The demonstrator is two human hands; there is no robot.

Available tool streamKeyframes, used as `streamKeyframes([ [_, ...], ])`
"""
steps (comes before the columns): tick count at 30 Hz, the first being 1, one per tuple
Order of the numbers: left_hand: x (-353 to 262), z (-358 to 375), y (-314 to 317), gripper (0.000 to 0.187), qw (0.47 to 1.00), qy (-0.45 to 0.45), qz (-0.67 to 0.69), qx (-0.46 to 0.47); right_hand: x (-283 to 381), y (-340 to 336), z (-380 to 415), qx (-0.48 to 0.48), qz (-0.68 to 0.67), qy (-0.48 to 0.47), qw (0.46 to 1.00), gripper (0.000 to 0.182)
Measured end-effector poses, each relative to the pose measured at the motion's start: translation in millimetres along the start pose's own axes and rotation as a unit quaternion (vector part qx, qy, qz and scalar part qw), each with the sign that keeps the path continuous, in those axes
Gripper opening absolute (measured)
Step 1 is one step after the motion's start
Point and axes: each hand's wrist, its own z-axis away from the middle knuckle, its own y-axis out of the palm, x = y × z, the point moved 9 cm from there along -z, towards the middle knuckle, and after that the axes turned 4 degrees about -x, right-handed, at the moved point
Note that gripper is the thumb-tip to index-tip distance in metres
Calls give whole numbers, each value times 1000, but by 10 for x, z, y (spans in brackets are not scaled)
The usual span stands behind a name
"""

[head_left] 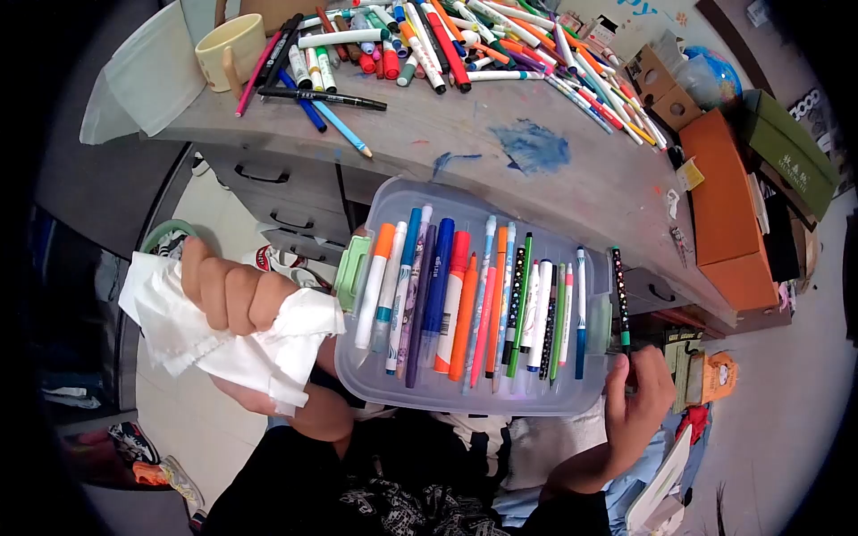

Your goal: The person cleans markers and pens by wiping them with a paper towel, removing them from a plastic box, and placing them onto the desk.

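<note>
My left hand (234,293) is closed around a crumpled white tissue (228,344), held left of a clear plastic box (393,201). The box rests on my lap against the desk edge and holds a row of several markers and pens (465,308) laid side by side. My right hand (636,406) grips a black dotted pen (619,299) with a green band, upright at the box's right edge. A green latch (351,272) sits on the box's left side.
A grey desk (500,170) with blue paint stains carries a big pile of loose markers (465,45) and a cream mug (231,49). Orange and green boxes (733,205) stand at right. Desk drawers (268,179) lie below left.
</note>
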Motion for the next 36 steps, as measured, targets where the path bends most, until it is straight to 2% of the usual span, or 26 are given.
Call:
streamKeyframes([
  [9,158,-47,-43,23,999,-32,-12,-20,89,-15,13,31,-18,-20,999,16],
  [12,192,-33,-104,28,996,-38,-21,-73,-18,113,-35,66,5,37,997,19],
  [13,202,-12,-184,32,991,-42,-30,-125,-5,107,-56,64,6,36,997,19],
  [14,239,18,-181,49,993,-103,3,-58,13,116,-75,72,5,34,997,20],
  [15,214,41,-169,49,993,-101,4,-58,26,132,-86,80,4,33,996,20],
  [17,171,94,-257,62,987,-98,-56,-116,33,139,-102,73,-6,28,997,21],
  [20,141,102,-284,68,990,-92,-35,-106,32,129,-102,59,-24,32,997,22],
  [21,138,99,-280,68,989,-91,-35,-107,15,114,-99,49,-32,42,997,22],
  [23,124,103,-351,65,984,-76,-6,-164,29,97,-110,45,-23,36,998,22],
  [26,150,103,-323,63,988,-95,11,-118,42,59,-132,37,-13,24,999,21],
  [30,192,102,-269,62,987,-101,11,-121,81,16,-232,35,-17,12,999,18],
  [32,156,113,-315,62,983,-57,20,-175,91,-3,-320,22,-21,11,999,18],
  [36,219,124,-260,62,989,-90,38,-110,161,-48,-531,21,-9,-8,1000,17],
])
